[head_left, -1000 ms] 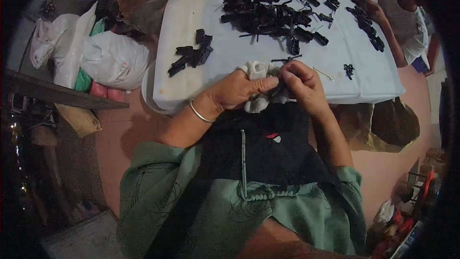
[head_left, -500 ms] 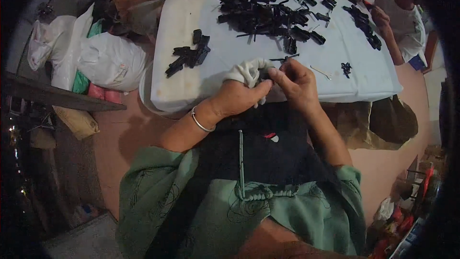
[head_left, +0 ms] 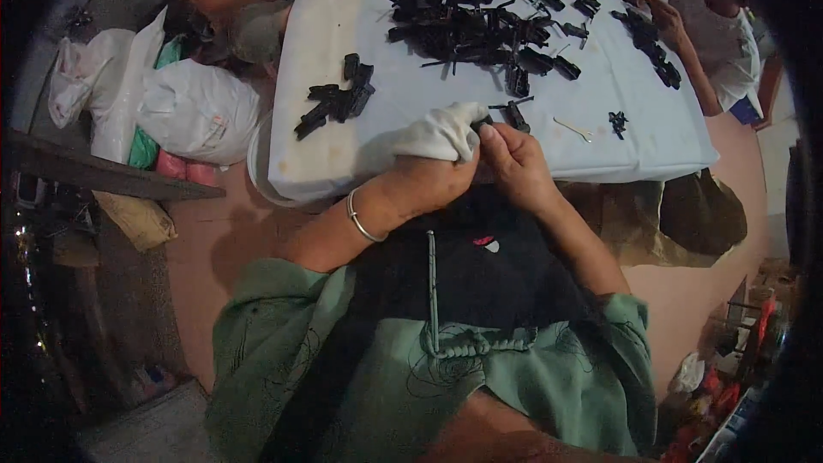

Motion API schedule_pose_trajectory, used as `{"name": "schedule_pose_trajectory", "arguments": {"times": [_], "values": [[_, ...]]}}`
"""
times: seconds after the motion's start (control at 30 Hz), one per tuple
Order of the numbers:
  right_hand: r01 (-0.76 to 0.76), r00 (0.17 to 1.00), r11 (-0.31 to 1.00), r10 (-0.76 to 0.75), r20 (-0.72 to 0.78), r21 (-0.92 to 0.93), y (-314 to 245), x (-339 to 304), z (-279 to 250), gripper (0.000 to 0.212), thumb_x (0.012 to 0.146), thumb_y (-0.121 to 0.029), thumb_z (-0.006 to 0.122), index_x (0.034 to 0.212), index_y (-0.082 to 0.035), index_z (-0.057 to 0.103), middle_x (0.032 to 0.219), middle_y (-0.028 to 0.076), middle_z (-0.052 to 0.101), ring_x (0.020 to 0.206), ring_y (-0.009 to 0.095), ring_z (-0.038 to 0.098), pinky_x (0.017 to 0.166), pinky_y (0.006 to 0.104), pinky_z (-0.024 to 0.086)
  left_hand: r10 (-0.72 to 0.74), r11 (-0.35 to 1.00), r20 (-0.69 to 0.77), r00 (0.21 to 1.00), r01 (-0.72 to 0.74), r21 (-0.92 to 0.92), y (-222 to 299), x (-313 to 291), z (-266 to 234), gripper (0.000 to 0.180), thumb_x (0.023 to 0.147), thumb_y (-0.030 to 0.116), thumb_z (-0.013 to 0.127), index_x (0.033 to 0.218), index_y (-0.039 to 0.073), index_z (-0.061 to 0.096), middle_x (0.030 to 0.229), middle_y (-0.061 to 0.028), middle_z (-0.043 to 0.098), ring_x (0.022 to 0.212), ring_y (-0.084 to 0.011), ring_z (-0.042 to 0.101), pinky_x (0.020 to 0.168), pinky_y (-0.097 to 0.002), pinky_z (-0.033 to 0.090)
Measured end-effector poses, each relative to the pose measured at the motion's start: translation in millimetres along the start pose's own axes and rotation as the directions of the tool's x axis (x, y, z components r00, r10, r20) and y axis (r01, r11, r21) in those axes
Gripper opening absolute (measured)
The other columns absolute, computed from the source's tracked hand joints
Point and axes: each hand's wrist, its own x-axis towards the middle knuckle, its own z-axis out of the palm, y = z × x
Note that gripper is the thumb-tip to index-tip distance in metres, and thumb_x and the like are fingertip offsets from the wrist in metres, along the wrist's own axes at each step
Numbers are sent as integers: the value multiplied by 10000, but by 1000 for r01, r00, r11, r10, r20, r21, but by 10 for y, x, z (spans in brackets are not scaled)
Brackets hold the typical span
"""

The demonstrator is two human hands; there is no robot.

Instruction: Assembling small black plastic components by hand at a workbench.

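My left hand (head_left: 429, 178), with a metal bangle at the wrist, is closed at the table's near edge. White cloth, perhaps a glove, (head_left: 437, 135) covers its fingers. A small black part (head_left: 483, 123) pokes out of the cloth where my two hands meet. Against that part my right hand (head_left: 519, 170) is closed, thumb and fingers pinched together. Most of the part is hidden by fingers and cloth. Just beyond my right fingers lies another black part with a thin rod (head_left: 515, 115). A small open-ended wrench (head_left: 572, 129) rests to the right.
A large heap of black parts (head_left: 480, 21) covers the far middle of the white-covered table (head_left: 394, 103). Smaller black groups lie left (head_left: 337, 101) and right (head_left: 649, 47), with tiny black pieces (head_left: 617, 124) near the wrench. Two people work across the table. White bags (head_left: 201, 111) stand left.
My right hand has drawn slightly down and left, closer against my left. The white cloth has shifted over the left fingers. The left co-worker's hand has moved off a small black part.
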Motion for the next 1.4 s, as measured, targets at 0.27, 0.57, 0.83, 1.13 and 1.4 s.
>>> {"name": "schedule_pose_trajectory", "arguments": {"times": [0.27,0.57,0.83,1.13,1.4], "values": [[57,996,979,-69,-57,-194,-160,-6,-138,146,851,-141,545,899,-6,576,655,-29,469,591,40,402,507,203,343,-299,774,67,952,283,-567,-140,56,29,334,822,111,524,1113,6,397,939,-94,520,814,-120,488,727,-275,424],[215,976,962,-219,-8,-167,-125,-11,-231,89,799,-63,595,859,2,582,704,-7,541,638,41,461,547,190,375,-301,812,257,918,388,-436,-52,52,-69,334,871,145,461,1179,26,408,744,18,492,603,-53,439,525,-212,387],[130,991,990,-128,29,-54,-170,-25,-151,213,869,-194,527,749,-17,523,654,-39,443,607,40,382,530,208,342,-228,762,255,940,336,-554,-135,-19,36,334,827,109,480,1140,22,403,751,-41,500,649,-105,484,609,-260,432],[78,996,992,-74,46,-95,-91,-30,-18,298,904,-246,437,766,4,520,551,97,460,507,155,364,500,303,371,-164,940,94,982,184,-286,-18,-95,48,302,817,71,486,1116,36,457,936,-80,546,833,-134,521,729,-258,430],[42,948,669,-261,-182,-742,-55,-6,-247,235,832,-256,556,848,-24,530,571,91,492,522,155,468,521,278,413,29,847,121,992,-89,524,-438,82,-491,230,787,86,430,986,38,535,815,-159,528,706,-316,531,613,-418,431]]}}
